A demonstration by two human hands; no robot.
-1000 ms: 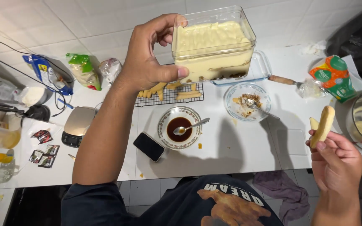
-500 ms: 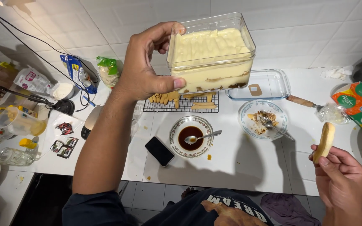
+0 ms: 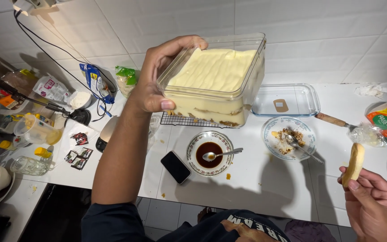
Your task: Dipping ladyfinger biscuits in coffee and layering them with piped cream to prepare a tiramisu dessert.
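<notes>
The left hand (image 3: pixel 157 85) is raised off the white counter (image 3: pixel 256 183), gripping a clear rectangular plastic container (image 3: pixel 218 80) by its near-left corner, thumb pressed against the front wall and fingers curled over the rim. The container hangs tilted toward the viewer, so its smooth pale-yellow cream top shows, and through the wall a band of brown biscuit layer runs along the bottom. It floats in the upper middle of the scene, above a wire cooling rack (image 3: pixel 193 121) that lies flat on the counter. At about four o'clock from the container, low in the right corner, the right hand (image 3: pixel 372 206) is closed around a pale finger biscuit (image 3: pixel 354 164), pinched upright between thumb and fingertips, well apart from the container. On the counter directly below the container, at six o'clock, sits a patterned bowl of dark liquid (image 3: pixel 210 153) with a metal spoon (image 3: pixel 222 154) resting in it; a dark phone (image 3: pixel 175 166) lies just beside it at its eight o'clock. At the bowl's three o'clock stands a second patterned bowl (image 3: pixel 288 138) with crumbs and a spoon in it. Behind that one, at twelve o'clock, rests an empty glass baking dish (image 3: pixel 287 101). Far out at nine o'clock a measuring jug (image 3: pixel 34 130) stands among packets and bottles.
</notes>
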